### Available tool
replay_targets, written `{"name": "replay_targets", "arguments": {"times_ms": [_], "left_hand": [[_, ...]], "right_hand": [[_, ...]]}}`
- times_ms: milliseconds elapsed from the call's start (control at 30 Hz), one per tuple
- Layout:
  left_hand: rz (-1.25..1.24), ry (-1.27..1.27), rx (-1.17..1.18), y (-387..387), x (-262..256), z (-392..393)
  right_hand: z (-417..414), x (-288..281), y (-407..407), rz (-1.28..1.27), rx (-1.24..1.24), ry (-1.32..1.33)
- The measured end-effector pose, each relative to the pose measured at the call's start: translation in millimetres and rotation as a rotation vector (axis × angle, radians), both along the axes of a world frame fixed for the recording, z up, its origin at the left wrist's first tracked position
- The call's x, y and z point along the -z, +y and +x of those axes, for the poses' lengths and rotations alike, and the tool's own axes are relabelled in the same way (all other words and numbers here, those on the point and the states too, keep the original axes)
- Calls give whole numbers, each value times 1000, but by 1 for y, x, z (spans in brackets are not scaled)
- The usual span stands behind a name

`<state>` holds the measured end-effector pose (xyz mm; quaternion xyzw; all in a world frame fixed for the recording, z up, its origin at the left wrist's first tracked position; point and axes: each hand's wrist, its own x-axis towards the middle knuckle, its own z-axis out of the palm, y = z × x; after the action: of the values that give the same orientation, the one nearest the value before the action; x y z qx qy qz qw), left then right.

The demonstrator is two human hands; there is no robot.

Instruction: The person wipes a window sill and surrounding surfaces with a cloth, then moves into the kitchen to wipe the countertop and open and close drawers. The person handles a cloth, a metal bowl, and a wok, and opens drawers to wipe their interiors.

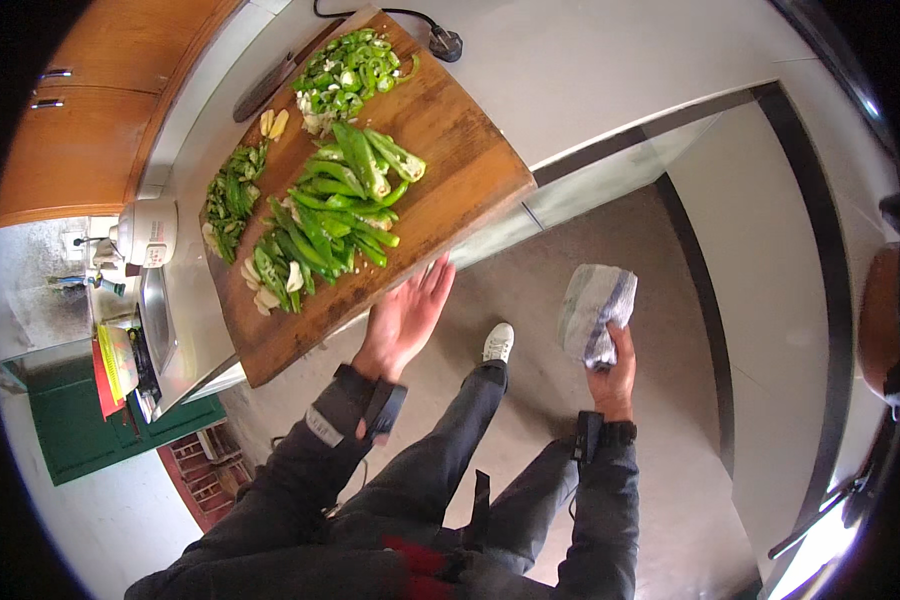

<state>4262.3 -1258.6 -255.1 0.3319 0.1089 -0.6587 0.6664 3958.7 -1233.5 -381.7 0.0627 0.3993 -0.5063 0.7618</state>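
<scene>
My left hand (403,322) is palm up with its fingers extended at the near edge of a wooden cutting board (457,165); whether the fingertips touch the board's underside cannot be told. In my right hand (613,375) is a folded striped cloth (598,307), held over the floor. On the board lie halved green peppers (330,217), a pile of sliced green pepper rings (356,67), chopped green pieces (234,195) and peeled garlic cloves (274,124). A knife (266,86) rests along the board's far left edge, partly hidden.
A black power plug (445,43) lies on the pale counter (570,60) behind the board. At the left are a white rice cooker (148,231), a sink (156,311) and wooden cabinets (105,142). My white shoe (498,343) shows on the floor below.
</scene>
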Motion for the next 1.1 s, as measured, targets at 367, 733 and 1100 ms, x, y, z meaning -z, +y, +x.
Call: {"name": "replay_targets", "arguments": {"times_ms": [367, 733, 1100], "left_hand": [[-92, 150, -150, -53, 10, -39], [40, -38, -330, -69, 24, -70], [63, -198, 48, 144, 8, -97]], "right_hand": [[-46, -75, 77, 55, -98, 168], [-83, -102, 109, -156, -216, 530], [-28, -157, 48, -328, -442, 479]]}}
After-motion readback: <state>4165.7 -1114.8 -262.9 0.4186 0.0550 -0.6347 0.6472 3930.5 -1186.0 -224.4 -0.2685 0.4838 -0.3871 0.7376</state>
